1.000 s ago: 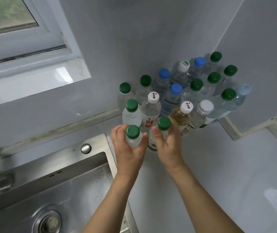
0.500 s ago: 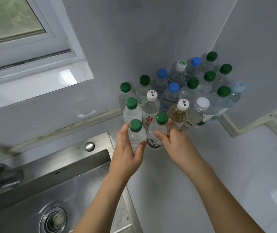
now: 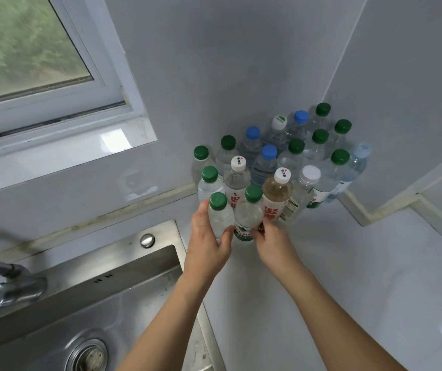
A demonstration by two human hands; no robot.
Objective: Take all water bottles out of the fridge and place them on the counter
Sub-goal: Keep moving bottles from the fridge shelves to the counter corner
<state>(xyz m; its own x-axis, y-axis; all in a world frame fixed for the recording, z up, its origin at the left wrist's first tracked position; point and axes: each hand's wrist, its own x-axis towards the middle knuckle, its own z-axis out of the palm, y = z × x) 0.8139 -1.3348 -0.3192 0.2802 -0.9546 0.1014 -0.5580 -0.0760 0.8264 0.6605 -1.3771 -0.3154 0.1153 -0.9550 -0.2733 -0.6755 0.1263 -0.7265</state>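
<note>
Several water bottles (image 3: 294,167) with green, blue and white caps stand packed in the corner of the white counter (image 3: 348,277). At the front of the cluster, my left hand (image 3: 206,242) is wrapped around a small green-capped bottle (image 3: 221,218) that stands upright at the counter's edge by the sink. Beside it stands a second green-capped bottle (image 3: 249,215) with a green label. My right hand (image 3: 273,245) pinches this bottle low down, thumb on the label and fingers behind its base. No fridge is in view.
A steel sink (image 3: 102,303) with a drain (image 3: 88,357) lies left of my arms, with a metal faucet (image 3: 3,290) at the far left. A window (image 3: 27,54) and its sill are above. Grey walls close in the corner behind the bottles.
Both hands have set their green-capped bottles down against the front of the cluster. My right hand has slid from the bottle's neck down to its base. The view has shifted slightly right.
</note>
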